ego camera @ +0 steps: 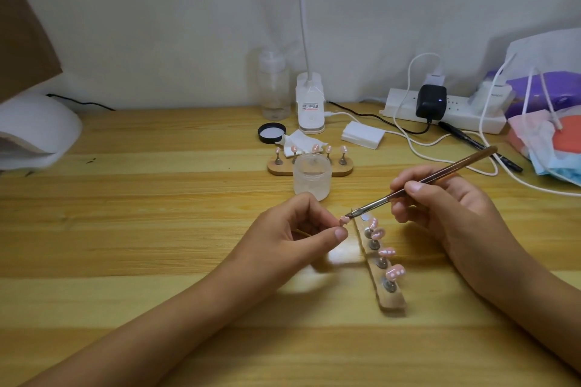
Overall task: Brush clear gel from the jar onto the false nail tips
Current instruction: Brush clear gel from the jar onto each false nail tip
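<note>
My left hand (295, 229) pinches a small stand with a pink false nail tip (344, 219) between thumb and fingers, just above the wooden table. My right hand (446, 207) grips a thin brush (421, 182) like a pen, and its bristles touch that tip. Right beside them lies a wooden holder (391, 300) carrying several pink tips with white dots (395, 272). The open frosted gel jar (312, 176) stands just behind my hands. A second wooden holder (344, 169) with several tips sits behind the jar.
The jar's black lid (272, 132) lies beside a crumpled wipe (297, 141), a clear bottle (273, 86) and a white lamp base (310, 105). A pad stack (363, 134), power strip (446, 113) with cables, and face masks (553, 148) fill the right. A white curing lamp (34, 132) stands far left.
</note>
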`<state>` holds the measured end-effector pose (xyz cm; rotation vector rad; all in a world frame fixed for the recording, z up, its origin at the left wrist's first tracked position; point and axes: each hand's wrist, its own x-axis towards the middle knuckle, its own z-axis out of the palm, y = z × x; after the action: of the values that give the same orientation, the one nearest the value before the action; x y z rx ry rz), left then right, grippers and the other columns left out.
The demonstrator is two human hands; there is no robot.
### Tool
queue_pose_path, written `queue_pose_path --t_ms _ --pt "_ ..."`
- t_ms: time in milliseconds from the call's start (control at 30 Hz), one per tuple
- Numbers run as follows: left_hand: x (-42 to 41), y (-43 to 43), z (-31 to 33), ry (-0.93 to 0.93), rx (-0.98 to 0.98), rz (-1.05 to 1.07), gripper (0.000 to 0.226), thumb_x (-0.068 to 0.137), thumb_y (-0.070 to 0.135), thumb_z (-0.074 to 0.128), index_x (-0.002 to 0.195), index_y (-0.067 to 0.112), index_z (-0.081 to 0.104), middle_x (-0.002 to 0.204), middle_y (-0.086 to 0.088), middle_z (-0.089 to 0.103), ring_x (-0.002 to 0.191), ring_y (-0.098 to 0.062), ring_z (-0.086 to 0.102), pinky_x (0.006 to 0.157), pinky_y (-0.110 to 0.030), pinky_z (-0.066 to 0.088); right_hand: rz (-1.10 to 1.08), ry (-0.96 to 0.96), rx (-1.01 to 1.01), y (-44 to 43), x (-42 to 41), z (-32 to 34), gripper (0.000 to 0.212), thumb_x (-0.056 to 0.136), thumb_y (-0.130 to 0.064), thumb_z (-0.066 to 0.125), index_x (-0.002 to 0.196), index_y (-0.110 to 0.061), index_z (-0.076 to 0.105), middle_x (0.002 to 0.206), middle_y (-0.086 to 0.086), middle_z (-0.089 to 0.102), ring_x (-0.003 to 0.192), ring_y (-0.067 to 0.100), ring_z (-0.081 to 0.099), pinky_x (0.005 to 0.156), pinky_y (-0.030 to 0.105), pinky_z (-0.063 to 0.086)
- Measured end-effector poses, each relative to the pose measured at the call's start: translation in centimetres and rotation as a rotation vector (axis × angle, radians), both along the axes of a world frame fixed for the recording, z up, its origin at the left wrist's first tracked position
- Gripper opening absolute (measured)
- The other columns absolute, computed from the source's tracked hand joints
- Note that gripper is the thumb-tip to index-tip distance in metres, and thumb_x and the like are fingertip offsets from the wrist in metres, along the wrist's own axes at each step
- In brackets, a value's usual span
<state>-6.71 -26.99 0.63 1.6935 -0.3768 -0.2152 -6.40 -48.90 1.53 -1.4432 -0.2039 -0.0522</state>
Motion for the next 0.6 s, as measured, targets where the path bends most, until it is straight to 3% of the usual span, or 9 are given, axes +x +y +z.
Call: queue_pose_path --t_ms 67,167,300,500,600 --pt "0.02 0.05 -0.03 -0.008 -0.003 -0.002 0.018 0.085 0.014 0.073 0.073 0.026 0.065 0.076 0.009 0.071 0.082 -0.012 0.068 0.064 -0.018 0.051 -0.024 -0.017 -0.004 -0.05 0.01 -0.10 0.015 0.077 -0.026 0.062 0.082 -0.028 0.076 0.074 0.001 0.068 0.070 0.010 0.064 0.067 0.019 0.054" --pt "0.06 0.02 -0.02 -0.024 0.001 -0.007 0.013 0.084 0.017 0.073 0.077 0.026 0.066 0.082 0.008 0.071 0.079 -0.006 0.064 0.066 -0.018 0.051 -0.016 -0.032 0.032 -0.30 0.06 -0.16 0.010 0.083 -0.025 0.069 0.090 -0.029 0.074 0.074 0.000 0.067 0.073 0.011 0.064 0.068 0.020 0.054" --pt "0.11 0.00 -0.10 -0.055 0.010 -0.011 0.010 0.081 0.024 0.070 0.081 0.034 0.067 0.082 0.012 0.067 0.081 -0.004 0.061 0.069 -0.016 0.050 0.006 -0.032 0.075 -0.63 0.38 -0.24 0.006 0.083 -0.024 0.071 0.086 -0.028 0.075 0.074 -0.004 0.066 0.071 0.009 0.063 0.068 0.020 0.054" --pt "0.24 0.03 -0.27 -0.068 0.018 -0.014 0.011 0.080 0.027 0.071 0.081 0.037 0.067 0.082 0.013 0.067 0.082 -0.003 0.061 0.072 -0.019 0.053 0.094 -0.008 0.130 -0.62 0.67 -0.34 0.028 0.088 -0.020 0.050 0.081 -0.019 0.077 0.077 0.001 0.068 0.069 0.012 0.065 0.065 0.022 0.054" --pt "0.22 0.01 -0.32 -0.074 0.020 -0.008 0.010 0.079 0.027 0.071 0.082 0.036 0.067 0.082 0.013 0.067 0.082 -0.002 0.062 0.071 -0.018 0.053 0.078 -0.004 0.108 -0.51 0.63 -0.35 0.028 0.087 -0.021 0.051 0.080 -0.020 0.077 0.074 0.001 0.068 0.068 0.012 0.065 0.064 0.021 0.054"
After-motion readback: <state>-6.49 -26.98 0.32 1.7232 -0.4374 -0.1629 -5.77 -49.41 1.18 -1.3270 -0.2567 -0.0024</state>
